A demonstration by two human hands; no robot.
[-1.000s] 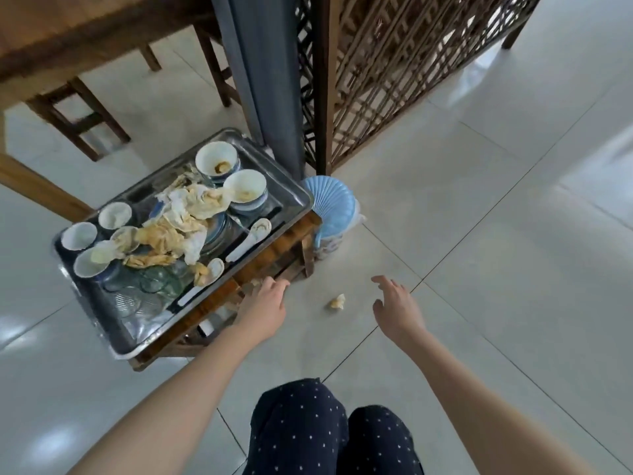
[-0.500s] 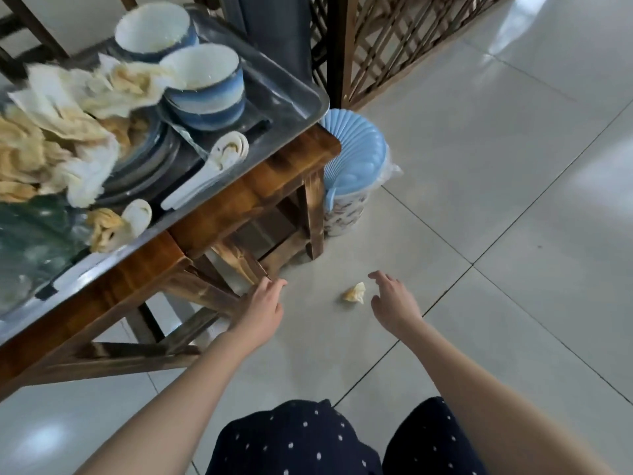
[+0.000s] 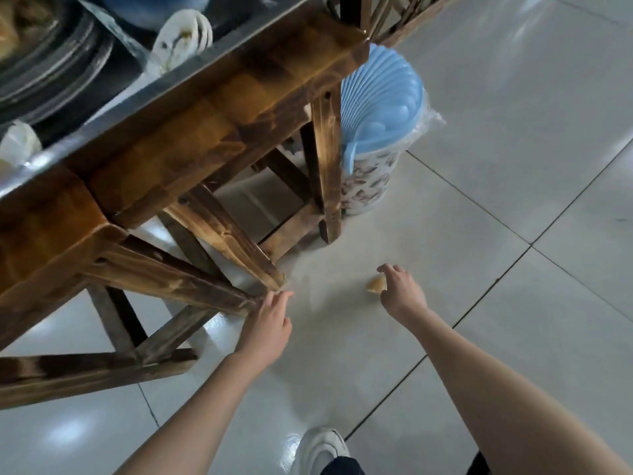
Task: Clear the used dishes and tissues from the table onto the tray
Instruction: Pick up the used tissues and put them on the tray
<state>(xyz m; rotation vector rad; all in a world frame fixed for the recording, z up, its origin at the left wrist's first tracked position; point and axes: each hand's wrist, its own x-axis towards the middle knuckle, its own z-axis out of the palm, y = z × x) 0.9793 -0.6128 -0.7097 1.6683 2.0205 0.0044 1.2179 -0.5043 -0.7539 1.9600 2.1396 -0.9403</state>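
Cropped by the top and left edges: metal tray (image 3: 113, 114), with stacked plates (image 3: 51, 70) blurred. Half hidden behind its rim: white spoon (image 3: 181, 32). Partly covered by the right hand (image 3: 400, 293): tissue scrap (image 3: 376, 286); unclear whether pinched or merely touched. Screened by a stool leg (image 3: 327, 159): blue-lidded bin (image 3: 380, 97). Cut at the bottom: shoe (image 3: 322, 447).

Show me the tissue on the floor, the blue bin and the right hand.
tissue (image 3: 375, 286): head view, its left edge.
bin (image 3: 376, 97): head view, middle of the ribbed lid.
right hand (image 3: 401, 296): head view, its back.

Glossy pale tiled floor (image 3: 513, 166), dark wooden stool (image 3: 222, 108), blue-lidded bin (image 3: 376, 97)
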